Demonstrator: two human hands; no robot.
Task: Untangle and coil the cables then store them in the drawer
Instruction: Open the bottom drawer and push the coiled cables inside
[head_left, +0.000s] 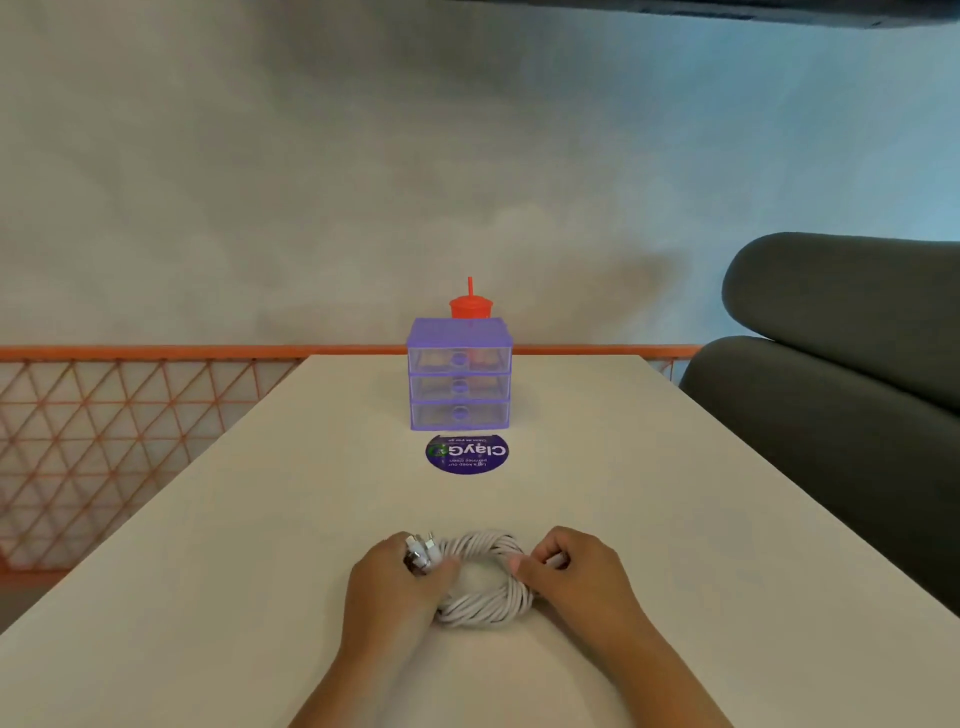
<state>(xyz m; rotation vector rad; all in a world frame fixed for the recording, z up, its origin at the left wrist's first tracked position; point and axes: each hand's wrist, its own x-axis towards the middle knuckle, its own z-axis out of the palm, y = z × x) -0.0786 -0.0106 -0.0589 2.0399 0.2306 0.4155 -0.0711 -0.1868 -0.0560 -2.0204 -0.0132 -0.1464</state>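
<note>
Both hands pin the white cable coil (485, 582) on the table (260, 519) so it can't spring loose: left hand (397, 577) grips the plug ends, right hand (566, 569) pinches the opposite side; the 3-drawer unit (459, 374) stands well beyond, all drawers closed

left hand (397, 582) + right hand (569, 574) grip white cable coil (485, 582) | table (260, 519) | 3-drawer unit (459, 375) beyond, drawers closed
</note>
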